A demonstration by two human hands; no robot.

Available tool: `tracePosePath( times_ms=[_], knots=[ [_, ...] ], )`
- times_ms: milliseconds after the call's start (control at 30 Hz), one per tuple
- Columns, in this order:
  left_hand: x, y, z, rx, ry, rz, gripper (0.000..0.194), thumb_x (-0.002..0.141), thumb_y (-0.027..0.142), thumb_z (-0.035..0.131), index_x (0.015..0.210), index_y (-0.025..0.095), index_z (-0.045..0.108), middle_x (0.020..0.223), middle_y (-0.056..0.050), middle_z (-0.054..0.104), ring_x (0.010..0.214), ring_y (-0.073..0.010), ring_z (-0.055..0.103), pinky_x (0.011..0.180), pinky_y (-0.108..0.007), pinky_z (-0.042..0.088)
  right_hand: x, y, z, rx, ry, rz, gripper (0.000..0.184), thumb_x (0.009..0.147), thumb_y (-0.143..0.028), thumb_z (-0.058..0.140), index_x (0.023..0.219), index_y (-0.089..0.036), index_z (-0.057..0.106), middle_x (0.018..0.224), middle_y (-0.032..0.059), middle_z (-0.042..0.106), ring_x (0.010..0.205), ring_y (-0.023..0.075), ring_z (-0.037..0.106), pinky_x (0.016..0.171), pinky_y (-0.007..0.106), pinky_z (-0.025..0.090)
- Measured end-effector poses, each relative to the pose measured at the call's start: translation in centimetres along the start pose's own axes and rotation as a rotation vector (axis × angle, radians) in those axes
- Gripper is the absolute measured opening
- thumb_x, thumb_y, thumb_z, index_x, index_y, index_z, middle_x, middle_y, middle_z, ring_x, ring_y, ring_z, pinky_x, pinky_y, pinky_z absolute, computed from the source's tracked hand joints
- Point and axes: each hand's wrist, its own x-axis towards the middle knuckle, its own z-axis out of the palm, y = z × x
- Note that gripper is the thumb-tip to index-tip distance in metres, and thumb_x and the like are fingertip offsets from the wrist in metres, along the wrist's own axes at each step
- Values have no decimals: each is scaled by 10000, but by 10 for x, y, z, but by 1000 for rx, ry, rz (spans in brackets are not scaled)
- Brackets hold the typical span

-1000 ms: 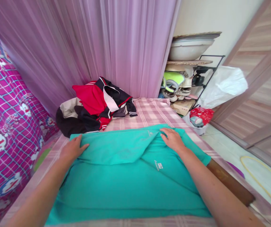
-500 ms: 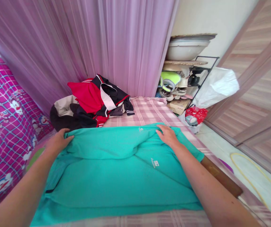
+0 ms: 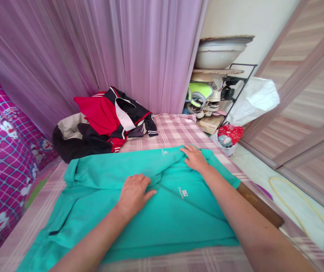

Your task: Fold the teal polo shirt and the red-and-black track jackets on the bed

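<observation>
Shirt (image 3: 156, 219), teal w/ white logo (image 3: 183, 192), part-folded, L hand (image 3: 135, 192) loosely apart, R hand (image 3: 194, 158) grip unclear

On the plaid cloth (image 3: 176, 132) lie a teal shirt (image 3: 153, 224), piled clothes (image 3: 101, 115) and a flat brown object (image 3: 259, 204).

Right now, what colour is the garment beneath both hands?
The garment is teal green, clearest in the head view.
</observation>
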Motion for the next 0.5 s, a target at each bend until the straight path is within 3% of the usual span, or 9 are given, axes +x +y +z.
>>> tracePosePath(
  times_ms=[67, 133, 233, 333, 433, 500],
  knots=[
    [8, 17, 9, 44, 2, -22, 273, 900, 460, 589, 1006, 214, 645, 982, -93, 680, 936, -260, 626, 820, -394, 461, 2, -1, -5, -32, 17, -33, 400, 861, -194, 582, 1247, -223, 681, 1455, 110, 540, 1348, 314, 459, 1082, 505, 399],
    [15, 18, 12, 89, 2, -48, 208, 932, 374, 549, 1014, 205, 638, 972, -104, 680, 922, -265, 630, 799, -396, 454, 5, 0, -11, -53, 42, -67, 266, 917, -244, 543, 1077, -245, 755, 1394, 83, 600, 1301, 299, 502, 1067, 490, 415],
    [19, 10, 10, 145, -35, -21, 166, 950, 236, 488, 983, 203, 648, 927, -103, 686, 898, -263, 640, 782, -391, 449, 10, 3, -19, -72, 51, -66, 278, 948, -270, 502, 930, -249, 779, 1311, 74, 659, 1213, 284, 561, 1018, 454, 452],
    [15, 2, 6, 161, -15, 16, 189, 954, 199, 466, 993, 214, 650, 941, -92, 689, 906, -250, 641, 786, -379, 456, 11, 3, -21, -69, 26, -96, 270, 933, -226, 513, 1047, -228, 758, 1286, 87, 672, 1178, 266, 577, 1002, 423, 460],
    [10, -3, 3, 103, 112, 11, 224, 983, 236, 419, 1009, 223, 641, 1004, -83, 691, 906, -225, 635, 806, -367, 474, 6, 1, -20, -39, 24, -162, 417, 875, -178, 582, 1282, -234, 654, 1379, 82, 612, 1260, 271, 526, 1051, 451, 421],
    [9, -7, 0, 53, 198, 36, 259, 1000, 264, 384, 1026, 226, 639, 1042, -77, 698, 914, -205, 637, 830, -356, 488, 4, 0, -20, -33, 23, -158, 413, 872, -186, 595, 1274, -249, 664, 1404, 78, 594, 1283, 289, 510, 1053, 475, 413]
  ],
)
